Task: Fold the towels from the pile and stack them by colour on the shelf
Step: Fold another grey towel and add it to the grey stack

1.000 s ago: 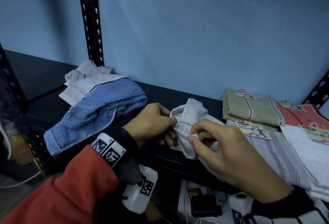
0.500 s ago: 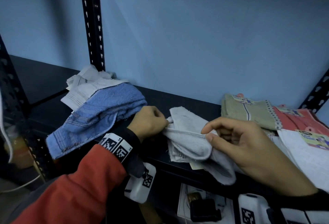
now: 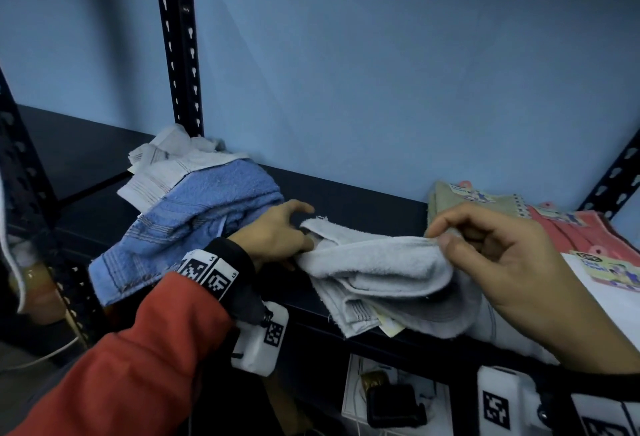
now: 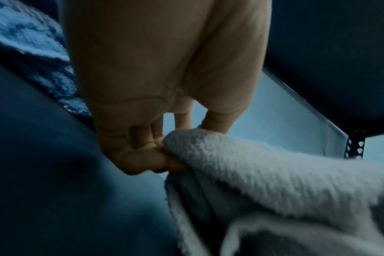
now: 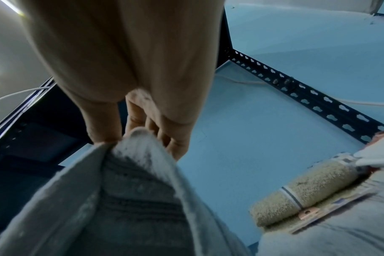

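My left hand (image 3: pixel 277 233) reaches in low over the dark shelf (image 3: pixel 363 198), palm turned toward the wall, index finger pointing loosely out while the thumb and the other fingers close on the left end of a white towel (image 3: pixel 377 262). From the left wrist view my curled fingers (image 4: pixel 140 155) nip the fluffy edge of that towel (image 4: pixel 263 173) right at their tips. My right hand (image 3: pixel 498 255) is raised a little higher, wrist bent, its thumb and forefinger pinching the towel's upper fold at its right end; the remaining fingers curl in behind. The right wrist view shows the cloth (image 5: pixel 129 181) coming straight out from between my thumb and fingers and hanging down toward the camera.

So the towel spans between my two hands, sagging in a doubled roll, its lower layers resting on the front edge of the shelf. Something pale, perhaps a paper label, pokes out beneath it, though I cannot be sure.

To my left lies the blue towel (image 3: pixel 194 224) in a loose heap, with a white striped towel (image 3: pixel 166 172) under and behind it, just beside my left wrist. To my right, behind my right hand, sit an olive towel (image 3: pixel 485 203) and a pink towel (image 3: pixel 575 231), folded side by side.
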The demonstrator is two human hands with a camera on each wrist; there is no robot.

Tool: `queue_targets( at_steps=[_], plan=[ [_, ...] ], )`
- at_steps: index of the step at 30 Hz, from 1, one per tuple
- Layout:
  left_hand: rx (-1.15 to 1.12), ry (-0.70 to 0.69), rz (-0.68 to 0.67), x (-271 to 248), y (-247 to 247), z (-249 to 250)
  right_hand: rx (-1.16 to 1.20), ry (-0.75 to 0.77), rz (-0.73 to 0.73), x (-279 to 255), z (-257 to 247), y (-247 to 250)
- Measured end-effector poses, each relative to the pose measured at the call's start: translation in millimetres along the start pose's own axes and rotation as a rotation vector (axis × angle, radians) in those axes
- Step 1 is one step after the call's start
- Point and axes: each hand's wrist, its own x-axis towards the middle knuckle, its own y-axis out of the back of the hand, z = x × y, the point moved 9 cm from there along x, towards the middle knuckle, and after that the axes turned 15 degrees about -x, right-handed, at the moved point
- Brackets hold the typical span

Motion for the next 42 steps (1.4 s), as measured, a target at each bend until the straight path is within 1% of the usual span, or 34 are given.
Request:
queue_targets(
  at_steps=[1,3,6,8,10,12,13,14,16,17,18,19,20,21,22,23,25,26,27,28,31,33,34,36,37,40,42],
  plan=[
    [-0.012,-0.022,-0.001,0,-1,3,0.008,-0.001,0.008,1,0,-2],
    [-0.056,-0.04,0.044,-1,3,7,0.025,-0.033,0.009,1,1,-6],
    [-0.186,-0.004,0.157,1,21,4,0.014,-0.056,0.047,1,5,0],
    [-0.218,-0.029,0.27,1,40,4,-0.01,-0.03,0.09,0,0,10],
    [-0.163,-0.107,0.401,-1,59,10,-0.035,-0.004,0.149,0,-5,21],
    [0.026,-0.179,0.514,-6,76,20,-0.105,0.042,0.229,-1,-15,33],
    [0.113,-0.188,0.56,-9,84,24,-0.138,0.062,0.281,-3,-20,39],
    [0.149,-0.169,0.577,-11,91,25,-0.156,0.077,0.326,-4,-24,46],
    [0.126,-0.098,0.509,-8,94,18,-0.173,0.097,0.384,-6,-31,54],
    [0.146,-0.085,0.474,-6,91,16,-0.187,0.107,0.391,-6,-34,54],
    [0.202,-0.12,0.468,-6,89,21,-0.194,0.112,0.382,-5,-35,50],
    [0.27,-0.206,0.481,-9,85,30,-0.184,0.109,0.362,-4,-35,45],
    [0.316,-0.328,0.483,-17,77,45,-0.155,0.097,0.339,-3,-35,38],
    [0.324,-0.458,0.442,-27,63,63,-0.104,0.076,0.319,-2,-33,31],
    [0.294,-0.563,0.328,-40,43,81,-0.05,0.051,0.302,0,-31,24],
    [0.233,-0.628,0.145,-52,17,97,-0.012,0.035,0.295,1,-31,19],
    [0.12,-0.636,-0.258,-74,-39,117,0.02,0.033,0.297,3,-36,12],
    [0.116,-0.664,-0.371,-83,-58,124,0.035,0.035,0.305,3,-39,10],
    [0.134,-0.716,-0.393,-87,-69,131,0.053,0.035,0.322,3,-42,10],
    [0.148,-0.759,-0.37,-88,-73,138,0.07,0.035,0.345,3,-43,12],
    [0.214,-0.815,-0.286,-78,-71,158,0.061,0.052,0.395,0,-47,19],
    [0.283,-0.851,-0.264,-74,-70,175,0.023,0.056,0.425,-1,-49,21],
    [0.282,-0.869,-0.253,-71,-68,183,-0.007,0.055,0.461,-2,-50,24],
    [0.223,-0.894,-0.232,-65,-65,195,-0.111,0.059,0.529,-4,-51,28],
    [0.184,-0.906,-0.231,-64,-65,197,-0.172,0.065,0.54,-3,-52,27],
    [0.072,-0.898,-0.27,-60,-68,188,-0.286,0.043,0.521,-1,-50,22],
    [0.022,-0.883,-0.265,-57,-66,179,-0.333,0.008,0.499,2,-46,17]
  ],
)
